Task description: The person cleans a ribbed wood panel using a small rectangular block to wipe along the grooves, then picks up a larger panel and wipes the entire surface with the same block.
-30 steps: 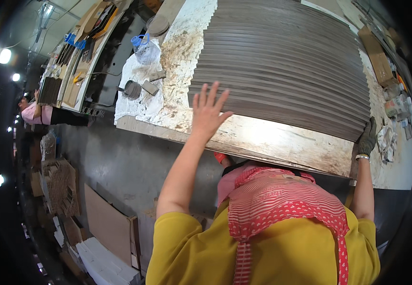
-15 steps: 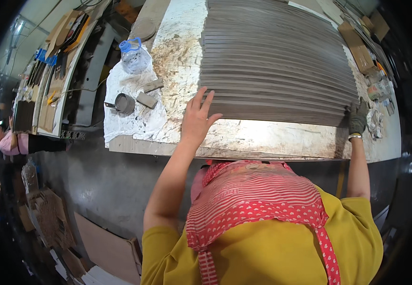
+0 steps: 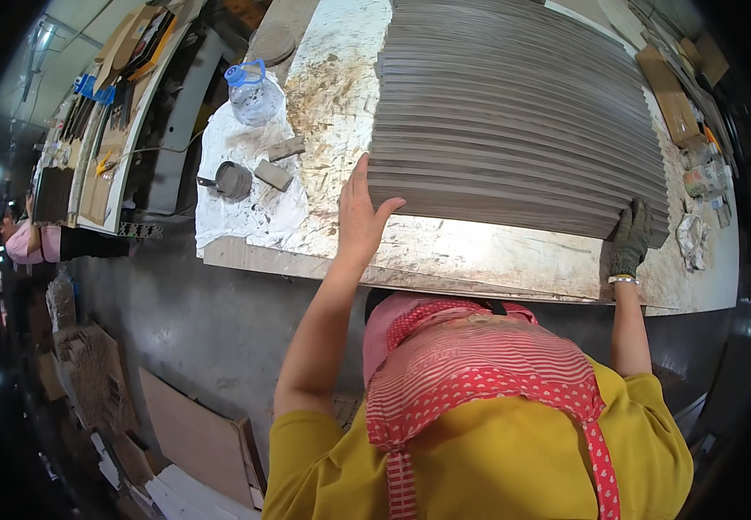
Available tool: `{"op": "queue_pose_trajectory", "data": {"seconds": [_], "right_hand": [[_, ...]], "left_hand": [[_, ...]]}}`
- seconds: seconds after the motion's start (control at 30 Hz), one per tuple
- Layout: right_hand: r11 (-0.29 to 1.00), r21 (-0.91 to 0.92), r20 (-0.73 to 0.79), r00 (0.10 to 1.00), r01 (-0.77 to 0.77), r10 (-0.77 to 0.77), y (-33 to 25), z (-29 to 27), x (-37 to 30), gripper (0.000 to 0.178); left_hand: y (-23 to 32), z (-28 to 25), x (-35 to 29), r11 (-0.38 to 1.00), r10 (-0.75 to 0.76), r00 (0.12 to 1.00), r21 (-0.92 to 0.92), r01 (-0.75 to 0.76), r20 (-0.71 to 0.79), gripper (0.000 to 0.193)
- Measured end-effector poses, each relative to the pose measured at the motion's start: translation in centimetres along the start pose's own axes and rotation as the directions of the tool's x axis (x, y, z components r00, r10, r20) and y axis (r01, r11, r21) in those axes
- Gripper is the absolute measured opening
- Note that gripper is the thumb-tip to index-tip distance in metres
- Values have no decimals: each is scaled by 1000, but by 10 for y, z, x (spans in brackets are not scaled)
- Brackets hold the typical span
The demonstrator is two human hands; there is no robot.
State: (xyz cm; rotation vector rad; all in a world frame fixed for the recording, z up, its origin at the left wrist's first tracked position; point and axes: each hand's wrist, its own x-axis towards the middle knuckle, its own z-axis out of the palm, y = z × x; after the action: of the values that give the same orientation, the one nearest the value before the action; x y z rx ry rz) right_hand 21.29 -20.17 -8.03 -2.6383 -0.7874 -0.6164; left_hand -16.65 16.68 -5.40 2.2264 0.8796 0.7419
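Many long grey-brown wood-grain strips (image 3: pixel 514 130) lie in overlapping rows on the worktable (image 3: pixel 453 247). My bare left hand (image 3: pixel 361 215) is held against their left ends near the front, its fingers stretched upward and the thumb spread over the front corner. On the other side, my right hand (image 3: pixel 631 240) wears a dark grey glove and rests with extended fingers on the right part of the nearest strips. Neither hand is wrapped around anything. The strips' right ends form a stepped, jagged line.
A white cloth (image 3: pixel 250 221) at the left holds a blue-capped clear jug (image 3: pixel 254 100), a dark pot (image 3: pixel 234 181) and two small grey blocks (image 3: pixel 273 175). Along the right edge stand a cardboard box (image 3: pixel 670 95), a clear jar (image 3: pixel 706 179) and crumpled plastic (image 3: pixel 692 238). Another person (image 3: pixel 29 241) stands far left.
My right hand has moved left and toward me, from the strips' right ends onto their front corner. My left hand's fingers have come closer together along the left ends.
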Motion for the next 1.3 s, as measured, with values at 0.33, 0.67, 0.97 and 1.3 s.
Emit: {"op": "queue_pose_trajectory", "data": {"seconds": [0.33, 0.67, 0.97, 1.3], "right_hand": [[1000, -13, -9, 1000, 21, -21, -8, -7, 3, 41], [958, 281, 91, 993, 50, -78, -99, -43, -44, 50], [967, -27, 138, 959, 255, -249, -139, -45, -87, 46], [979, 187, 96, 990, 86, -105, -150, -59, -87, 51]], "left_hand": [[-3, 2, -4, 985, -143, 989, -101, 139, -34, 90], [-5, 4, -7, 997, -77, 995, 5, 78, -68, 74], [-20, 9, 5, 937, -174, 983, -299, 181, 52, 62], [-32, -1, 4, 801, -247, 961, -531, 277, 129, 47]]}}
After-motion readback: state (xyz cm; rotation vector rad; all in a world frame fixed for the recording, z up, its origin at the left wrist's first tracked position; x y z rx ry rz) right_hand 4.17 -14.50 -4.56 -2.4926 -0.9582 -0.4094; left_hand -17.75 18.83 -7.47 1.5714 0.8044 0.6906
